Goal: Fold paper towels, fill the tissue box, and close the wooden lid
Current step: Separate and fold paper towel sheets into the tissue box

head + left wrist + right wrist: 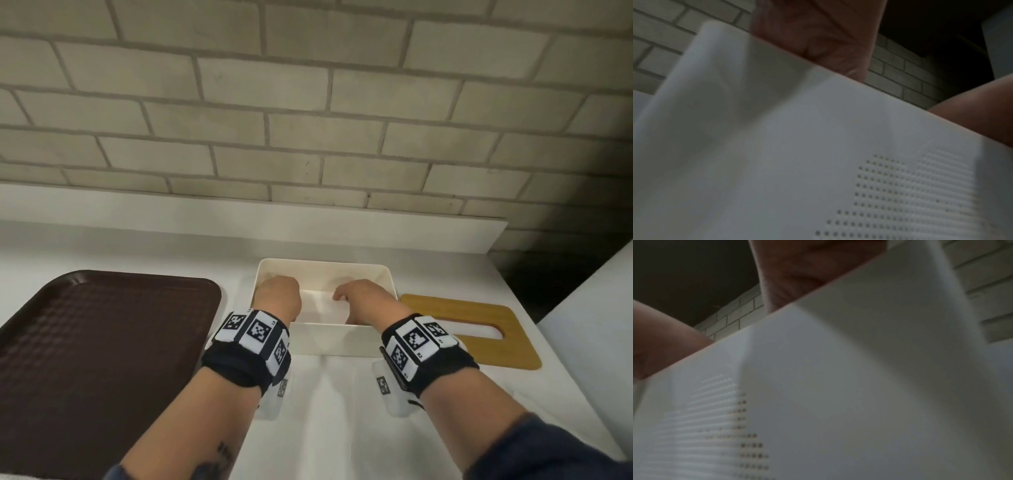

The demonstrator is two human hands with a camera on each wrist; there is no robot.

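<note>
A white open tissue box (329, 337) stands on the white counter in the head view. Both hands reach down into it from the near side. My left hand (278, 294) is at the box's left end and my right hand (364, 299) at its right end, both over white folded paper towels (320, 308) lying inside. The backs of the hands hide the fingers. The wooden lid (513, 353), with a long slot, lies flat on the counter just right of the box. Each wrist view shows the box's dotted outer wall (818, 162) (838, 386) and a palm going over its rim.
A dark brown tray (102, 342) lies left of the box. A brick wall with a white ledge (239, 212) runs behind. A white block (589, 342) stands at the right edge, with a dark gap behind it.
</note>
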